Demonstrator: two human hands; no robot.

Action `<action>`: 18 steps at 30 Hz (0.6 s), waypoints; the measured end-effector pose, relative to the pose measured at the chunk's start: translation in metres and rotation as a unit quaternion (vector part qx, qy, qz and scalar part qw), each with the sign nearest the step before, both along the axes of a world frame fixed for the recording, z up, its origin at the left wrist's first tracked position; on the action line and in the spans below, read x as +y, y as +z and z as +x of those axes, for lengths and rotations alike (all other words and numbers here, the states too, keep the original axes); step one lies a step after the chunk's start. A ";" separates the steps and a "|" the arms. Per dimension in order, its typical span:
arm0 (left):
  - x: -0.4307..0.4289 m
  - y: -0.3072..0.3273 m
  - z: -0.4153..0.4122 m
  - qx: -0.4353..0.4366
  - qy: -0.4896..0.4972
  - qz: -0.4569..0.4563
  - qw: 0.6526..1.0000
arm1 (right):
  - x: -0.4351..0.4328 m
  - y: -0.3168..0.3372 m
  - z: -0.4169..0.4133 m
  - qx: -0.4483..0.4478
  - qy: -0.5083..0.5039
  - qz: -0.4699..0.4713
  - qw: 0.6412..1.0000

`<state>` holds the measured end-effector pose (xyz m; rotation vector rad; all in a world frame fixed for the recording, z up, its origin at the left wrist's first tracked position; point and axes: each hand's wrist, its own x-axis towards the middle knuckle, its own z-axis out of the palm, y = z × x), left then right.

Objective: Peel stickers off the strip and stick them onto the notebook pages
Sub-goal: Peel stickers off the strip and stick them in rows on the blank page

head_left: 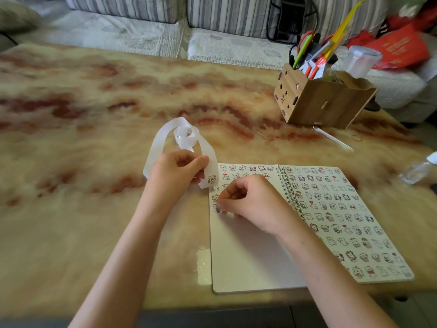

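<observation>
An open spiral notebook (250,263) lies at the table's front right. Its right page is covered in small cartoon stickers, and its left page has several rows of them at the top. My left hand (176,170) grips a long white sticker strip (158,143) that loops up and curls behind it; one sticker shows on the strip's end by my thumb. My right hand (251,204) is curled over the left page, its fingertips pressing a small sticker (216,209) near the page's left edge.
A wooden desk organizer (321,105) filled with pens and scissors stands at the back right. A clear pen (333,138) lies in front of it. A small plastic bottle (418,169) lies at the right edge. A striped sofa runs behind the marbled table (94,114).
</observation>
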<state>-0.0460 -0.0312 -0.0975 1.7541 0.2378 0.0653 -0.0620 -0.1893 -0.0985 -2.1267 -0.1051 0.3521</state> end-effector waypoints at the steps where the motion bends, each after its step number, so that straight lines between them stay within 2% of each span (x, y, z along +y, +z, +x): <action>1: 0.000 0.000 0.000 0.000 0.000 0.000 1.000 | 0.001 0.000 0.000 -0.003 -0.002 -0.005 1.000; 10: 0.000 0.000 0.000 0.001 0.000 0.000 1.000 | -0.001 -0.003 0.000 -0.058 -0.003 -0.069 0.996; 18: 0.001 0.000 -0.001 -0.004 -0.005 -0.002 1.000 | -0.009 -0.003 0.007 -0.023 0.019 -0.064 0.998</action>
